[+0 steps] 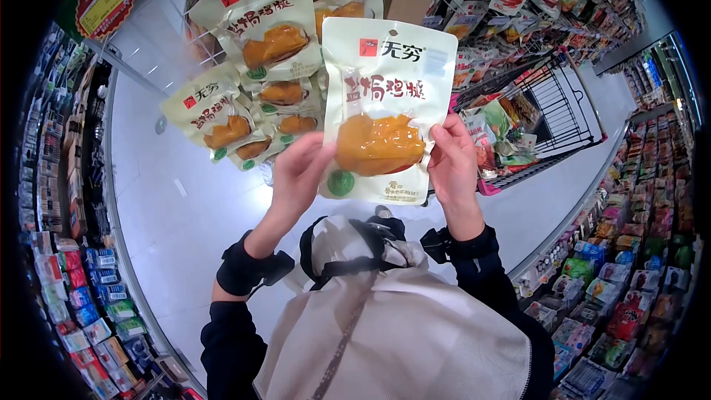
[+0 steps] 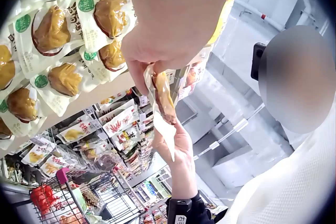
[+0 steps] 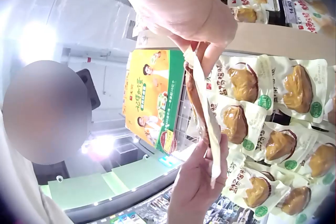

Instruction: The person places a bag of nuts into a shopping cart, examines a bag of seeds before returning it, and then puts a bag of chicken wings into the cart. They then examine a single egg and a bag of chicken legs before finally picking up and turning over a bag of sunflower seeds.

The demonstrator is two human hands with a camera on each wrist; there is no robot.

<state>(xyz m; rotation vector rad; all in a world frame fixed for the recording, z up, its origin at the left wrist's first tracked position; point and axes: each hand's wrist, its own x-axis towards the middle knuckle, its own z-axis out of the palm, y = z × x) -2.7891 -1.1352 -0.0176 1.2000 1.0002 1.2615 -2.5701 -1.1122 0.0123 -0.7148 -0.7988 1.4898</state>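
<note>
Both hands gripped one packet between them: the left hand (image 1: pixel 298 174) pinched its lower left edge, the right hand (image 1: pixel 454 169) its right edge, thumbs on the front and fingers behind. The packet (image 1: pixel 389 89) was cream, held up off everything else, its printed front turned to the head camera. A red square and dark characters stood at its top, red characters below, then a glossy brown piece of food, with a green round mark at lower left. Its thin edge showed in both wrist views.

Black bands (image 1: pixel 246 263) circled the wrists above dark sleeves (image 1: pixel 233 344), and a pale garment (image 1: pixel 400 333) covered the person's body.

Just beyond the packet, to the left, similar packets (image 1: pixel 274 44) hung in overlapping rows. To the right stood a wire cart (image 1: pixel 574 107) with pink corners, holding several bags (image 1: pixel 503 126). A yellow price sign (image 1: pixel 111 0) reading 11.90 was at upper left, and the right wrist view showed a yellow poster (image 3: pixel 149 98) near the hanging packets.

Farther off, across a pale floor (image 1: pixel 163 230), packed shelves (image 1: pixel 615 281) curved along both sides, and a rack (image 1: pixel 511 0) of bags rose behind the cart.
</note>
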